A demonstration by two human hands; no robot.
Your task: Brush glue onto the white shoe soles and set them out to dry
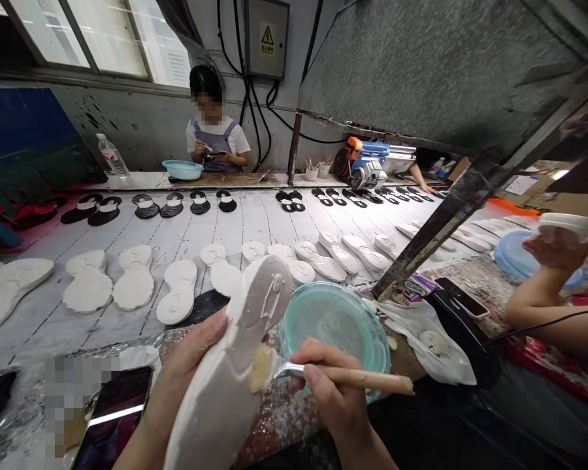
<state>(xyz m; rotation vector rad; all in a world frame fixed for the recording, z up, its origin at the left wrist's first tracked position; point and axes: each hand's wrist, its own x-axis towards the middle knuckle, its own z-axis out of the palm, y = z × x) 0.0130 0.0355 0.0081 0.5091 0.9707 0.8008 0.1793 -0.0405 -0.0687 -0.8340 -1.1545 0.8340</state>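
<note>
The left hand (193, 352) holds a sole (220, 391) tilted above the near edge of the surface (284, 424), its fingers mostly hidden, so I cannot tell their spread. The right hand (336, 391) pinches a brush (287, 370) between thumb and fingers, bristles touching the sole. A bowl (379, 356) stands just beyond that hand.

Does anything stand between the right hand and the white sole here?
Only the brush, held in the right hand; its bristles appear to meet the white sole, held by the left hand. Nothing else visible intervenes.
</note>
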